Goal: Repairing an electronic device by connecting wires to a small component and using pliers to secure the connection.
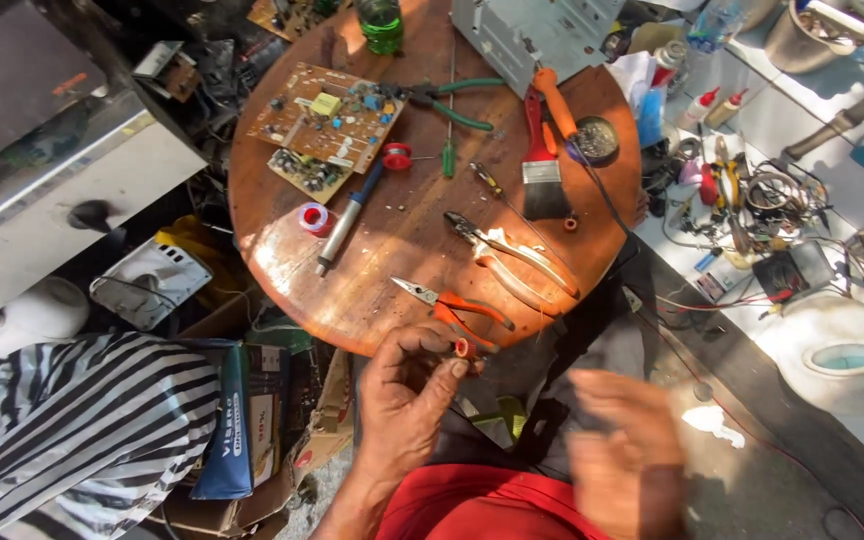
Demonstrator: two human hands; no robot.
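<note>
Red spool (463, 348) pinched in left hand (407, 385) fingertips, just off round table's (392, 250) near edge; right hand (624, 440) blurred, finger state indeterminable.

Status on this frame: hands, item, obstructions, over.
Left hand pinching small red spool at the table edge. Right hand blurred, holding nothing visible. Orange pliers lie just beyond the spool; nothing between the hands.
</note>
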